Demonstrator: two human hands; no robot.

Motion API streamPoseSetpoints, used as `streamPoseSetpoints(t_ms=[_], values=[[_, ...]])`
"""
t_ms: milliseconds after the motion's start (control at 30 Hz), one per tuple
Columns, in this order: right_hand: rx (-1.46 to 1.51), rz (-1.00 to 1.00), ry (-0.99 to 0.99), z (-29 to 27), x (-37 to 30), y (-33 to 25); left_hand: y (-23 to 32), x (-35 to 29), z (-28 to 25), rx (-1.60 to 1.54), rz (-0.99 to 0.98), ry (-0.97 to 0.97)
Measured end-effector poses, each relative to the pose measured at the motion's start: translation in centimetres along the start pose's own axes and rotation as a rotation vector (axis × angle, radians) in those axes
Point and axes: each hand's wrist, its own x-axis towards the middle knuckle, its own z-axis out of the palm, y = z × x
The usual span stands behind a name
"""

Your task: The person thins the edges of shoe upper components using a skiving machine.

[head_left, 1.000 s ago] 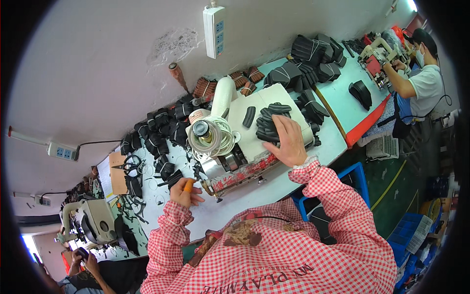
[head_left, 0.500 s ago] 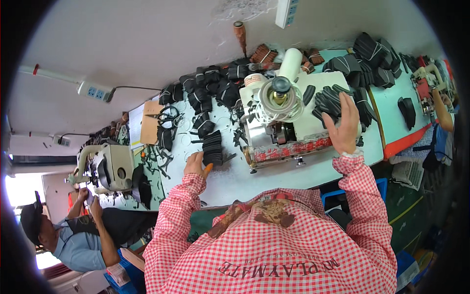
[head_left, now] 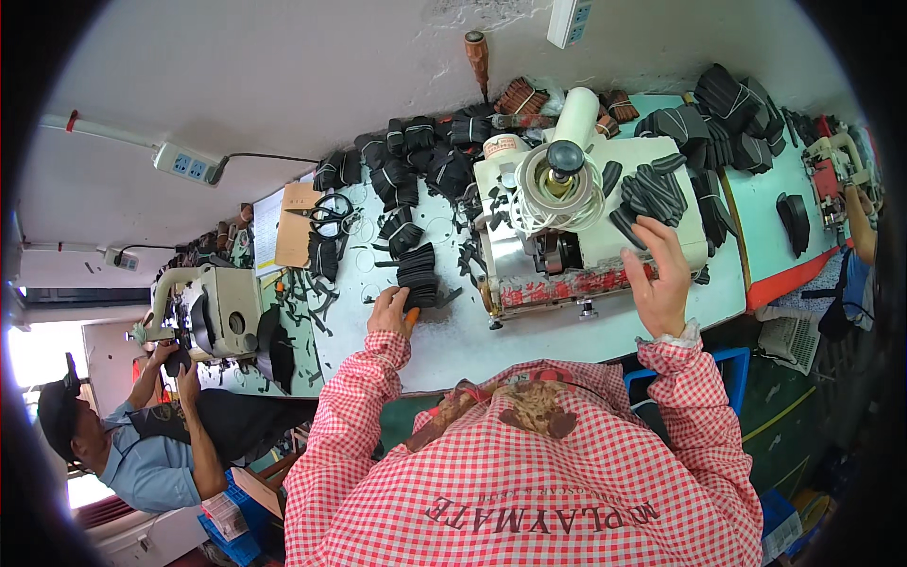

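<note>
My left hand (head_left: 389, 312) rests at the near left end of a stack of thin black pieces (head_left: 416, 269) on the white table. Its fingers touch the stack's edge without closing round it, and an orange cover sits on one digit. My right hand (head_left: 661, 283) hovers over the front right of a cream machine (head_left: 590, 260), thumb and fingers apart and nothing held. Just beyond its fingertips lies a pile of curved black strips (head_left: 654, 194) on the machine's top. One strip (head_left: 625, 225) lies close to the index fingertip.
Tied black bundles (head_left: 395, 180) line the wall side. Black-handled scissors (head_left: 330, 215) lie by brown cardboard (head_left: 296, 225). A white cylinder and a dark knob rise from the machine. At left, a co-worker (head_left: 151, 463) sits at another machine (head_left: 213, 317); another person's arm (head_left: 860, 227) shows at right.
My right hand has drawn back from the strip pile toward me, now off its right side. My left hand stays by the stack. The whole view has shifted slightly.
</note>
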Motion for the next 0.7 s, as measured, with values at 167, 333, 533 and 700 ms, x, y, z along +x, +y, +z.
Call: streamPoseSetpoints(t_ms=[167, 333, 533, 700], values=[[0.052, 0.008, -0.041, 0.6, -1.1, -0.1, 0.9, 0.6, -0.3, 0.024, -0.03, -0.035], [0.272, 0.005, -0.275, 2.9, -3.6, -2.7, 2.6, 0.6, -2.0, -0.058, -0.036, -0.073], [0.021, -0.297, -0.634, 6.0, -5.6, -6.9, 13.7, -0.8, -8.4, -0.243, 0.478, -0.22], [0.144, -0.013, -0.596, 4.0, -4.5, -5.0, 18.3, -0.3, -7.3, -0.659, 0.11, 0.004]])
